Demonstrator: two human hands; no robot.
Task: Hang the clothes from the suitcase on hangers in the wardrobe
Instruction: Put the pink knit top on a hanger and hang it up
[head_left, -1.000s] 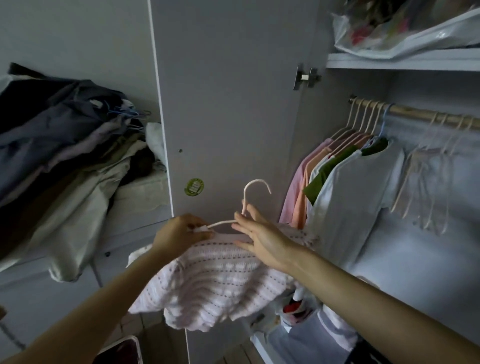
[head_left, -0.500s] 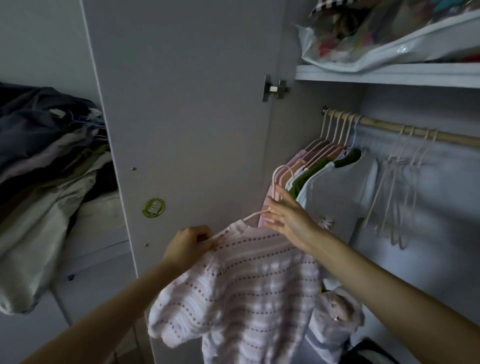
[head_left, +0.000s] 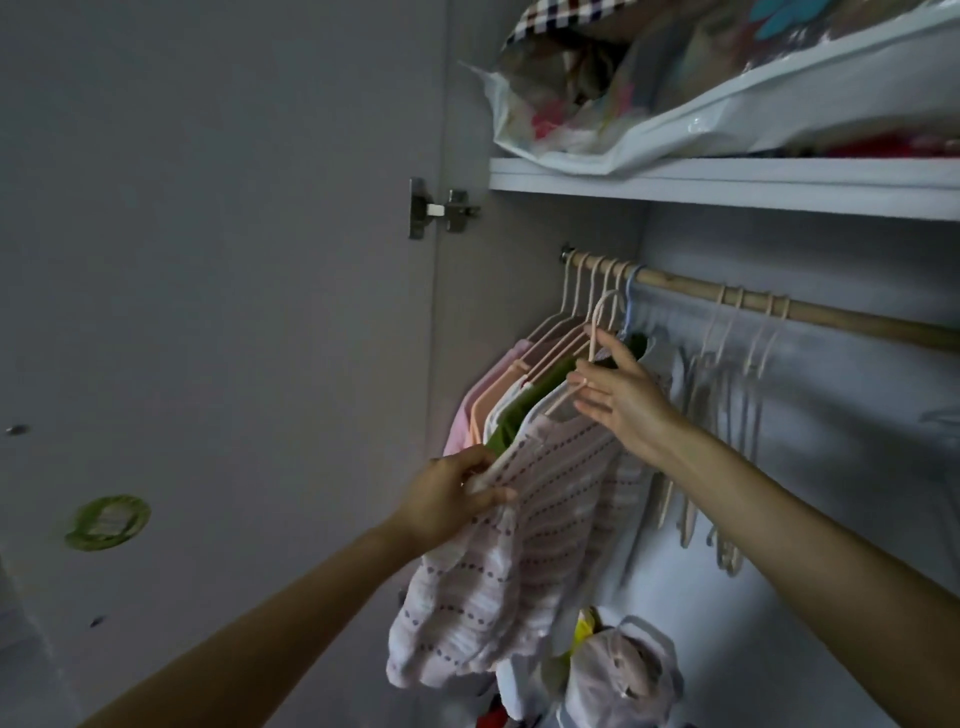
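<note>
Wardrobe (head_left: 540, 291) open, pale flat panels, door swung left. Wooden rod (head_left: 841, 314) runs across under the shelf (head_left: 727, 182); round, plain, hard. Shelf carries a glossy plastic bag (head_left: 675, 104) stuffed with cloth.

Hung clothes (head_left: 511, 400) bunched at the rod's left end: pink, peach, green, white. Empty hangers (head_left: 727, 395) further right, thin and pale.

Top (head_left: 519, 545): pink knit, rows of dark dots, limp, folds on itself. It hangs on a hanger (head_left: 597, 332) just below the rod, in front of the bunch, hook not yet over. Judged light, soft, no slip; it will sag off a shoulder if the hanger tips, so the stiff plastic neck is the place to carry it, cloth only to steady.

My right hand (head_left: 623, 400) sits at the hanger's neck, fingers mostly straight; whether they truly pinch it I cannot tell. My left hand (head_left: 447, 499) grips the top's left shoulder, fingers curled into the fabric.
</note>
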